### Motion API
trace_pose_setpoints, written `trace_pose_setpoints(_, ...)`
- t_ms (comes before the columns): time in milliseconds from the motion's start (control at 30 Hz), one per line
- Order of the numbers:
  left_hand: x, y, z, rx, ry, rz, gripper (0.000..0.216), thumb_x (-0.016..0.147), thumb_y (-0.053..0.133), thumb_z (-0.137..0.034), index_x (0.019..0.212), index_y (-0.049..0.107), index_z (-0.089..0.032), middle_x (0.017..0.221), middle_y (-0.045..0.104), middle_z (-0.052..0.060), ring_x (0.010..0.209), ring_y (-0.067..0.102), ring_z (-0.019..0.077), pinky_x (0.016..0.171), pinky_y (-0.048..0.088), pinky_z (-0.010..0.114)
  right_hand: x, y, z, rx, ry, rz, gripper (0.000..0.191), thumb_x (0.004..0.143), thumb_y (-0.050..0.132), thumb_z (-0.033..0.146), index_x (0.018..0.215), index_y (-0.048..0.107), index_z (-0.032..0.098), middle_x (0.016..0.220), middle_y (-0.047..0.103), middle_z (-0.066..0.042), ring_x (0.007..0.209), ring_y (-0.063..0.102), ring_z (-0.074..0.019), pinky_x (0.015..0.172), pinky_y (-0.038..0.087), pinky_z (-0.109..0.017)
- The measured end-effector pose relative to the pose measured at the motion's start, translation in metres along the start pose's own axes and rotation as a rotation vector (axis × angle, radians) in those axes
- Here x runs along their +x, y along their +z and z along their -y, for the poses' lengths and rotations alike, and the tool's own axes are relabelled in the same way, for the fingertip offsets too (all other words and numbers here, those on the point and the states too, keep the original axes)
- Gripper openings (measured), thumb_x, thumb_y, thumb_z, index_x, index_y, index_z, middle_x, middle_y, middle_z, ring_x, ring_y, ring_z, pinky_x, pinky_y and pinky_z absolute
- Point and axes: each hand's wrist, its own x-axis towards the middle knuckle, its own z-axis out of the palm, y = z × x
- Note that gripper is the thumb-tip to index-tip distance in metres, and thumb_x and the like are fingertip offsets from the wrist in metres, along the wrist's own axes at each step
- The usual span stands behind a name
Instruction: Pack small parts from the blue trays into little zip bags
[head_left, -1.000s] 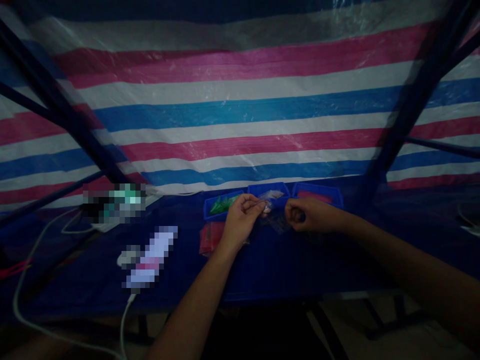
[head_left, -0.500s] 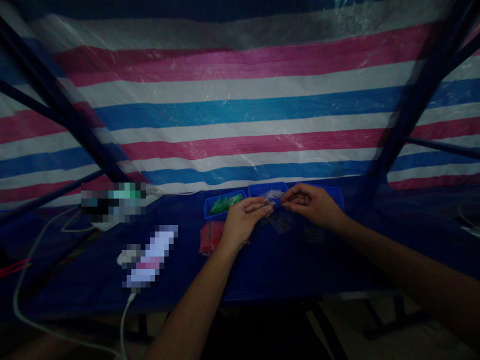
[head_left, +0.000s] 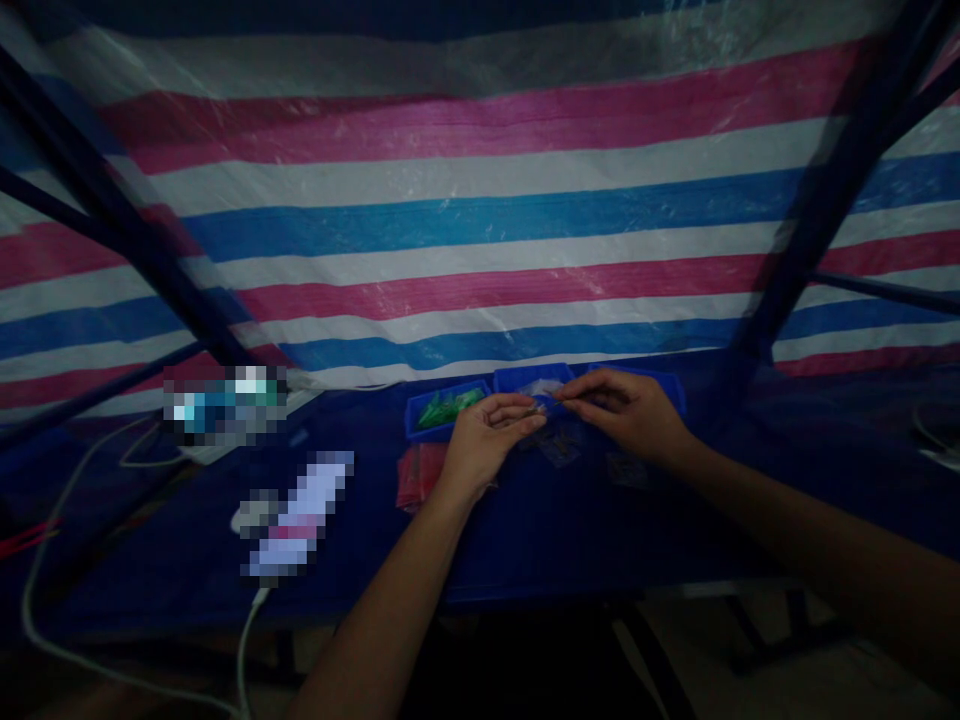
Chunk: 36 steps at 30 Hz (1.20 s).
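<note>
My left hand (head_left: 491, 437) is closed in a pinch, its fingertips around something small that is too dark to make out. Close to its right, my right hand (head_left: 628, 410) pinches too, thumb against forefinger, on something I cannot make out. Clear plastic bags (head_left: 559, 447) with small dark pieces lie just below the fingertips. Behind the hands, a blue tray (head_left: 531, 376) holds more clear plastic. A second blue tray (head_left: 415, 418) contains green packets (head_left: 448, 407). Red packets (head_left: 420, 474) lie stacked beside my left wrist.
A third blue tray (head_left: 673, 386) is partly behind my right hand. Left on the blue table (head_left: 555, 560) are a blurred-out phone (head_left: 307, 515) with a white cable (head_left: 241, 640) and a white power strip (head_left: 225, 437). Striped sheeting (head_left: 480, 240) hangs behind, between dark metal posts (head_left: 817, 210).
My right fingertips have come slightly left, nearer to my left hand. Thin pieces that showed at my left fingertips are now harder to see. The left hand stays nearly in place.
</note>
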Motion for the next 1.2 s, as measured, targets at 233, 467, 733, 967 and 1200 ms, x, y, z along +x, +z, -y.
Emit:
trace_pose_setpoints(233, 0.0005, -0.0006, 0.0004, 0.004, -0.006, -0.012, 0.041, 0.065, 0.094, -0.027, 0.098, 0.073, -0.015, 0.095, 0.08, 0.007, 0.084, 0.076, 0.0174, 0.087, 0.06, 0.034, -0.0024, 0.0015, 0.0023, -0.083, -0.026, 0.041, 0.016, 0.087, 0.074, 0.034, 0.1, 0.072, 0.024, 0.105, 0.076, -0.006, 0.1, 0.073, -0.0223, 0.097, 0.06, -0.043)
trace_pose_setpoints(467, 0.0007, 0.0, 0.0012, 0.014, -0.005, -0.001, 0.04, 0.066, 0.094, -0.027, 0.097, 0.073, -0.016, 0.095, 0.08, 0.007, 0.083, 0.076, 0.0177, 0.084, 0.06, 0.033, -0.0021, 0.0006, 0.0039, -0.198, -0.075, 0.053, 0.017, 0.089, 0.072, 0.036, 0.101, 0.073, 0.023, 0.104, 0.077, -0.006, 0.097, 0.073, -0.0235, 0.091, 0.06, -0.041)
trace_pose_setpoints(733, -0.0031, 0.0042, 0.005, 0.045, 0.008, 0.156, 0.044, 0.072, 0.09, -0.029, 0.109, 0.069, -0.017, 0.098, 0.08, 0.009, 0.088, 0.077, 0.0208, 0.087, 0.059, 0.035, -0.0058, 0.0007, 0.0092, -0.349, -0.194, 0.093, 0.011, 0.093, 0.07, 0.03, 0.102, 0.075, 0.027, 0.104, 0.079, -0.004, 0.095, 0.074, -0.0219, 0.089, 0.058, -0.037)
trace_pose_setpoints(967, -0.0071, 0.0073, 0.0031, 0.256, 0.118, 0.171, 0.042, 0.082, 0.079, -0.022, 0.122, 0.067, -0.021, 0.1, 0.081, 0.007, 0.09, 0.077, 0.0221, 0.087, 0.059, 0.036, -0.0077, 0.0044, 0.0046, -0.349, -0.212, 0.182, 0.02, 0.095, 0.065, 0.026, 0.109, 0.076, 0.033, 0.112, 0.079, -0.002, 0.105, 0.072, -0.0222, 0.094, 0.058, -0.041)
trace_pose_setpoints(1200, -0.0084, 0.0072, 0.0038, 0.36, 0.187, 0.158, 0.044, 0.085, 0.075, -0.023, 0.128, 0.068, -0.024, 0.103, 0.08, 0.006, 0.094, 0.077, 0.0246, 0.09, 0.059, 0.04, -0.009, 0.0067, 0.0078, -0.318, -0.291, 0.217, 0.031, 0.096, 0.063, 0.024, 0.124, 0.071, 0.036, 0.122, 0.075, -0.001, 0.114, 0.068, -0.0222, 0.098, 0.055, -0.042)
